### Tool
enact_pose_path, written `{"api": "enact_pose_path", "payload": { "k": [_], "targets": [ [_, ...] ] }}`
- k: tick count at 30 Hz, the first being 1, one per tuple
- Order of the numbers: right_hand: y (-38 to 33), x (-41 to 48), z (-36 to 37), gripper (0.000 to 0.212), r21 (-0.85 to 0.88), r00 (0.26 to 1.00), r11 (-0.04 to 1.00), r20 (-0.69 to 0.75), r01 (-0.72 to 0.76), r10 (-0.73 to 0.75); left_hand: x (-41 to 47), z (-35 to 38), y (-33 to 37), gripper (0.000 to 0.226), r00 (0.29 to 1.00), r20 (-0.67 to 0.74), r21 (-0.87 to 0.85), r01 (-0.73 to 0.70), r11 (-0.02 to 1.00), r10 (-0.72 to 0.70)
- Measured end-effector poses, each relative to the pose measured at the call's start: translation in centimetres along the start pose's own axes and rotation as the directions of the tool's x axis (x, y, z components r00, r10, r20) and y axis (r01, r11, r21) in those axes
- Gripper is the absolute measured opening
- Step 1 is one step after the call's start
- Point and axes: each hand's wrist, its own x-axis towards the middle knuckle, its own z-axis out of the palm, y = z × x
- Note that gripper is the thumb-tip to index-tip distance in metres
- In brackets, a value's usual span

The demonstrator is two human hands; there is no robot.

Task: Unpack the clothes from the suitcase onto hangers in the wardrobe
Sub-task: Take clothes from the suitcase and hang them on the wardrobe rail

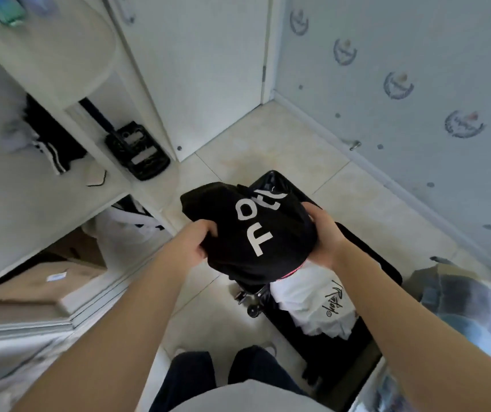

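A bunched black garment with white lettering is held up above the open black suitcase on the tiled floor. My left hand grips its left edge and my right hand grips its right side. Under the garment, a crumpled white shirt with black script lies in the suitcase. The white wardrobe stands open at the left, with dark and striped clothes hanging inside. No hanger is visible in either hand.
A black device sits on the wardrobe's side shelf. Cardboard boxes and a white bag fill the wardrobe's bottom. A white door and patterned wall close off the back. Blue bedding lies at the right.
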Motion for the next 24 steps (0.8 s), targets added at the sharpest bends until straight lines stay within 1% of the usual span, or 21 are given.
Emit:
{"api": "enact_pose_path", "payload": {
  "k": [2, 5, 8, 10, 11, 14, 16, 18, 21, 23, 24],
  "targets": [
    [1.1, 0.2, 1.4, 0.039, -0.014, 0.999, 1.000, 0.038, -0.023, 0.023, -2.1, -3.3, -0.2, 0.023, 0.998, -0.027, -0.076, -0.057, 0.996, 0.055],
    [3.1, 0.6, 3.7, 0.044, -0.016, 0.997, 0.999, 0.055, -0.050, 0.051, -5.3, -8.2, -0.3, 0.032, 0.989, -0.046, -0.132, -0.146, 0.980, 0.141],
    [4.8, 0.7, 5.7, 0.033, -0.037, 0.990, 0.993, 0.085, -0.110, 0.113, -7.8, -12.3, -0.5, 0.045, 0.968, -0.051, -0.228, -0.253, 0.940, 0.248],
    [6.4, 0.4, 7.7, 0.031, -0.088, 0.976, 0.979, 0.102, -0.184, 0.192, -10.0, -15.2, -0.7, 0.046, 0.946, -0.071, -0.286, -0.322, 0.902, 0.316],
    [7.4, 0.2, 9.0, 0.030, -0.143, 0.972, 0.971, 0.107, -0.193, 0.209, -11.1, -17.0, -0.8, 0.046, 0.937, -0.102, -0.309, -0.350, 0.884, 0.335],
    [10.1, -0.3, 13.3, 0.026, -0.315, 0.975, 0.934, 0.085, -0.169, 0.205, -14.3, -21.7, -1.0, 0.036, 0.901, -0.169, -0.360, -0.434, 0.826, 0.400],
    [11.8, -0.2, 15.5, 0.024, -0.318, 0.984, 0.937, 0.056, -0.143, 0.170, -16.3, -24.4, -0.9, 0.035, 0.874, -0.175, -0.400, -0.483, 0.779, 0.452],
    [14.1, -0.1, 17.8, 0.016, -0.336, 0.991, 0.934, 0.005, -0.121, 0.130, -18.6, -27.6, -1.2, 0.033, 0.839, -0.201, -0.439, -0.538, 0.719, 0.506],
    [17.5, 0.7, 19.5, 0.018, -0.379, 0.986, 0.910, -0.079, -0.166, 0.147, -21.5, -30.4, -1.0, 0.028, 0.795, -0.266, -0.490, -0.599, 0.633, 0.546],
    [19.6, 1.5, 19.8, 0.010, -0.380, 0.973, 0.896, -0.114, -0.228, 0.199, -22.9, -31.5, -0.6, 0.031, 0.759, -0.318, -0.491, -0.644, 0.586, 0.568],
    [20.6, 1.9, 20.0, 0.014, -0.392, 0.968, 0.886, -0.134, -0.248, 0.212, -23.7, -32.1, -0.4, 0.032, 0.743, -0.336, -0.484, -0.663, 0.571, 0.579]
  ]
}}
